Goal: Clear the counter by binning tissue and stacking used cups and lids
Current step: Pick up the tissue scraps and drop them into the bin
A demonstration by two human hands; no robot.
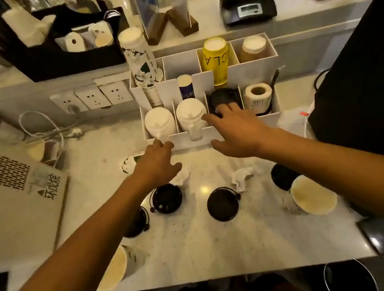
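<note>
We see a paper cup [112,269] lying at the table's [199,249] left edge, black lids [167,198] mid-table, crumpled tissue [240,178] between our arms; left hand [156,163] loosely curled, right hand [238,132] spread flat, both empty, by the white organiser [210,128]; another cup [311,195] right

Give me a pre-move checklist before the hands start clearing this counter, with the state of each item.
1. Left hand free to grasp: ok, open and holding nothing.
2. Right hand free: ok, open, fingers spread over the white organizer.
3. Tissue within reach: ok, crumpled tissue lies just below the hands.
4. Loose black lids accessible: ok, black lid lies uncovered.
5. Paper cup empty: cannot tell.
6. Bin reachable: cannot tell, only a dark rim shows below the counter edge.
</note>
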